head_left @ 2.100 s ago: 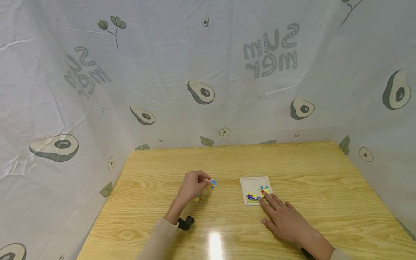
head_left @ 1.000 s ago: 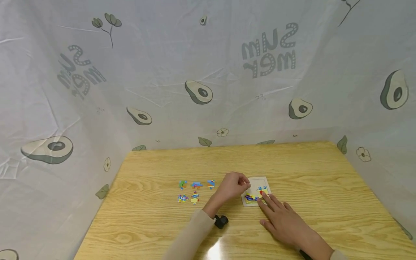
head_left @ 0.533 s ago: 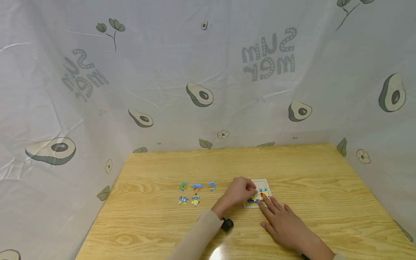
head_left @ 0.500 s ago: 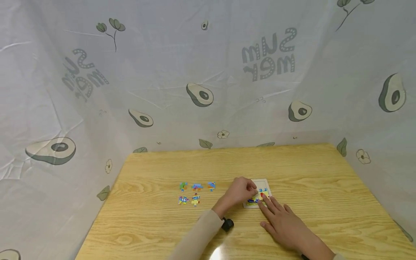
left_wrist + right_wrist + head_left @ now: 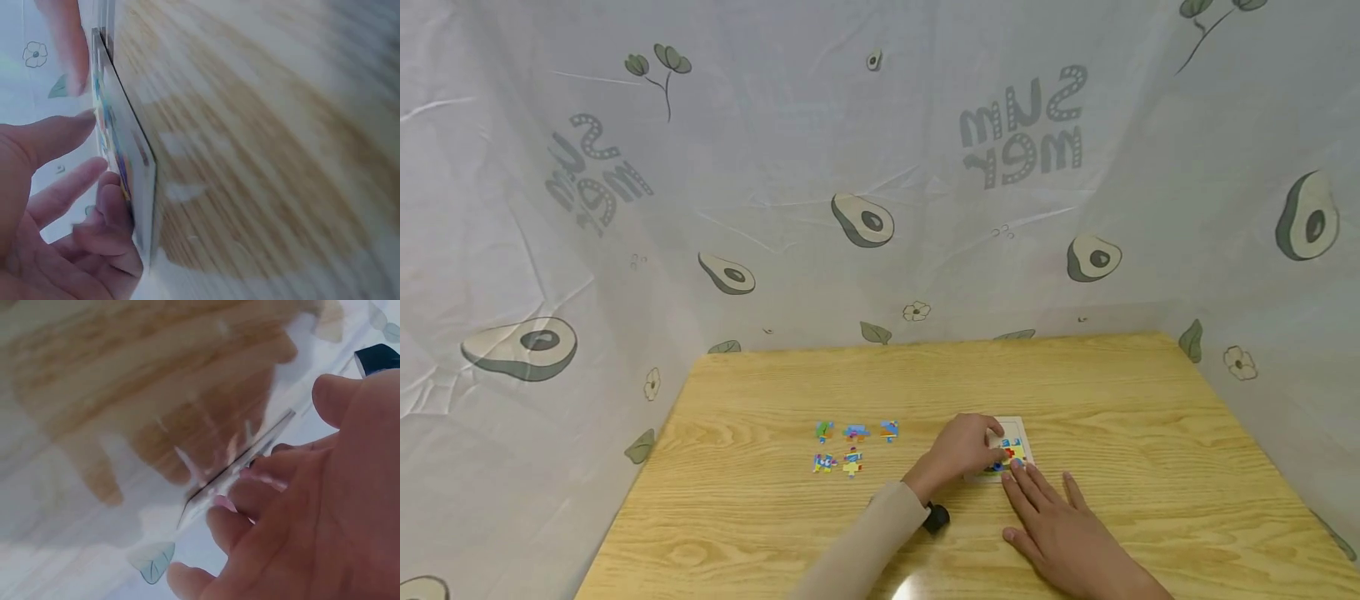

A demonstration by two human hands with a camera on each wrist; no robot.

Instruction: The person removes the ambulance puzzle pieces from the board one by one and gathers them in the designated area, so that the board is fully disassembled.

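Note:
A small square puzzle tray (image 5: 1013, 422) lies right of centre on the table, its lower part filled with bright puzzle pieces (image 5: 1011, 454) in red, blue and yellow. My left hand (image 5: 964, 446) covers the tray's left side. The thumb tip is right at the pieces, while the index finger arches above, a gap between them. In the left wrist view, the left thumb (image 5: 56, 137) meets the pieces' surface and other fingers bend against the near side. My right hand (image 5: 1063, 533) stretches flat from the right, its fingertips at the tray's near right edge.
Several loose jigsaw pieces (image 5: 856, 432) lie in two rows left of the tray, among them a yellow one (image 5: 852, 463). A pale patterned curtain (image 5: 917, 250) rises behind the wooden table (image 5: 760, 517) and at both sides.
My left hand has come from the loose pieces rightward onto the tray, and its thumb and index finger have spread apart. The right hand has shifted slightly, its fingertips now nearer the tray's lower edge.

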